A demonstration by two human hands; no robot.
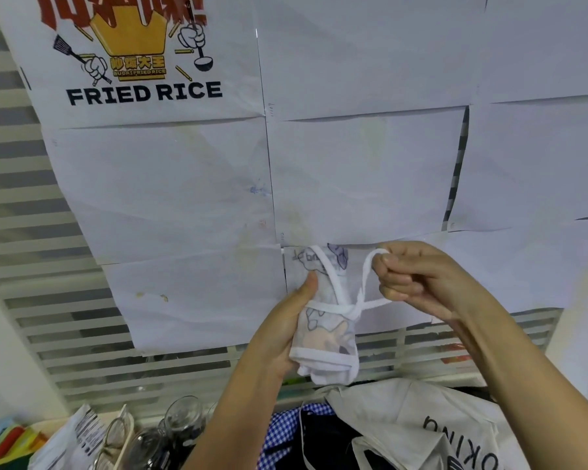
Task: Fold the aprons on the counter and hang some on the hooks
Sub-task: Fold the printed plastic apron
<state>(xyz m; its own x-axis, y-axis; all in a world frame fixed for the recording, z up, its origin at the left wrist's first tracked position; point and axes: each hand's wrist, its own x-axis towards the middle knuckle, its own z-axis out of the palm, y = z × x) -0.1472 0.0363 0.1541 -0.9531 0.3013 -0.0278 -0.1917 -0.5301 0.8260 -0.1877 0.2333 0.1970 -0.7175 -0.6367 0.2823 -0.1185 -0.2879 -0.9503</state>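
Above and left of the left hand (284,329), a wall poster (143,93) reads "FRIED RICE" under a yellow crown. White paper sheets (364,171) cover the striped wall (17,198) behind both hands. Below the right hand (418,278) lies a beige apron (418,415) lettered "OKING". The left hand grips a folded white apron (326,334) with a pale cartoon print, and the right hand pinches its white strap (367,269).

White paper sheets (364,171) and a fried-rice poster (133,62) cover slatted blinds (21,205)
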